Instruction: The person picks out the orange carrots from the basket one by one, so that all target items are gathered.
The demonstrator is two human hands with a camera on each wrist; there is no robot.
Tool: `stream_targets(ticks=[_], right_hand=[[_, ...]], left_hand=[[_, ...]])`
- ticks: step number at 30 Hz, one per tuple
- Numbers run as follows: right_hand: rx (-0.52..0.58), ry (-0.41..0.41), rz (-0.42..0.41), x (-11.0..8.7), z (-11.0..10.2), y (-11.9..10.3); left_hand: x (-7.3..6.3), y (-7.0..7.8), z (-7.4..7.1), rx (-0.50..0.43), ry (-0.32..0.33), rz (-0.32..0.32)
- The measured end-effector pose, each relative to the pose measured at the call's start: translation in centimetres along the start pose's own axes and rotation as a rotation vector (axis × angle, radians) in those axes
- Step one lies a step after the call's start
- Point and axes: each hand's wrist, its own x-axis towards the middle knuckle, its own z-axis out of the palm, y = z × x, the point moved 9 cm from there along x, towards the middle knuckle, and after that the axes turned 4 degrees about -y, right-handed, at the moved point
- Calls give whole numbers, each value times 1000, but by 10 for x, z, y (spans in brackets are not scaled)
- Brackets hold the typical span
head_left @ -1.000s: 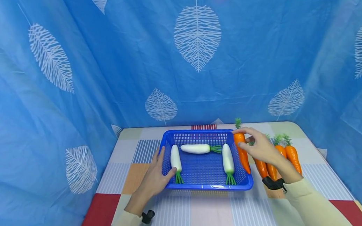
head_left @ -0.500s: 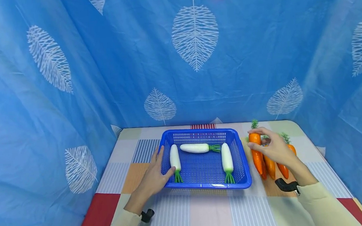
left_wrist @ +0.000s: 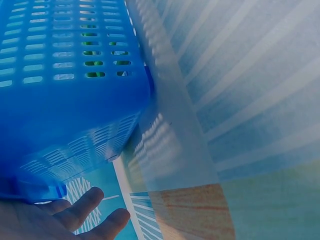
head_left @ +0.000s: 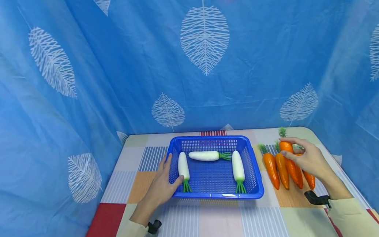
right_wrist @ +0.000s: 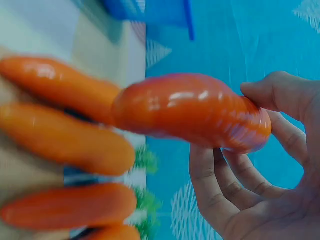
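My right hand (head_left: 311,159) pinches a carrot (head_left: 291,164) near its thick leafy end. In the right wrist view, the held carrot (right_wrist: 185,112) hangs above other carrots, thumb on one side and fingers on the other. Several carrots (head_left: 271,171) lie side by side on the table under it, partly hidden by it and the hand. My left hand (head_left: 162,184) rests on the left side of a blue plastic basket (head_left: 221,195), thumb over the rim, fingers straight along the outside. Inside the basket lie three white radishes (head_left: 204,155) with green tops, one along each of three sides.
A patchwork-patterned cloth (head_left: 220,223) covers the table. Blue curtains (head_left: 133,63) with white leaf prints hang close behind the table and on both sides. Between the basket and the carrots runs a narrow strip of cloth.
My right hand has carried the carrot from above the basket's right rim rightward, over the lying carrots. My left hand and the basket have stayed in place.
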Motion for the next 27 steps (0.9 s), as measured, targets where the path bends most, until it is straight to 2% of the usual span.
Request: stream_targets(ticks=[6, 16, 27], right_hand=[[-43, 68, 44, -12, -20, 28], [-84, 113, 223, -28, -50, 84], [-91, 101, 340, -34, -56, 125]], left_hand=[[0, 0, 0, 9, -2, -8], [1, -1, 0, 0, -8, 4], [2, -1, 0, -7, -9, 13]])
